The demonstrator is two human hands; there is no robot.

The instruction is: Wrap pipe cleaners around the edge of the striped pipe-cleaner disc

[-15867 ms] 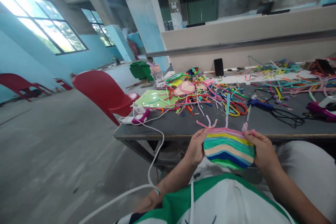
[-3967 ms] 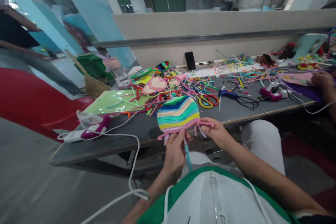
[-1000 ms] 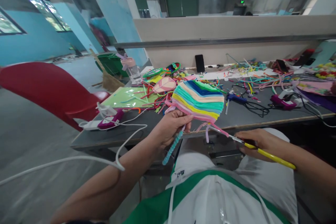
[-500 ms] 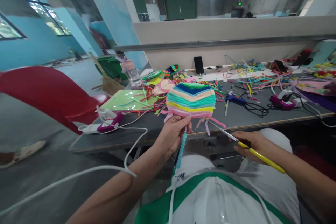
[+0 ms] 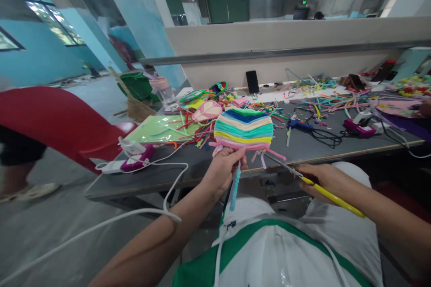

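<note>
A rounded panel of fuzzy craft stems (image 5: 244, 126), striped in green, navy, cream, turquoise, yellow and pink, is held up in the left hand (image 5: 223, 167), above the front part of the dark grey surface (image 5: 301, 149). The left grip is closed on the pink lower edge, left of its middle, thumb on the near side, so that nearly all of the panel stands beyond the fingers. A twisted light-blue stem (image 5: 235, 190) hangs down from beside the grip toward the lap. Loose pink and lilac stem ends (image 5: 276, 154) stick out under the panel's lower right corner. The right hand (image 5: 319, 180), well apart from the panel, has its grip around scissors with yellow handles (image 5: 332, 195); their metal blades reach left to those stem ends, though whether they touch cannot be told. Behind the panel is a heap of coloured stems, with a pink and cream leaf-shaped piece (image 5: 208, 111) on it and a shiny pale-green sheet (image 5: 151, 129) to its left. Right of the panel lies a blue glue gun with a black cord (image 5: 299, 124). Farther back are an upright black phone (image 5: 252, 81) and a clear bottle with a pink lid (image 5: 164, 94). Beyond the surface's left end is a red plastic chair (image 5: 60, 119).
</note>
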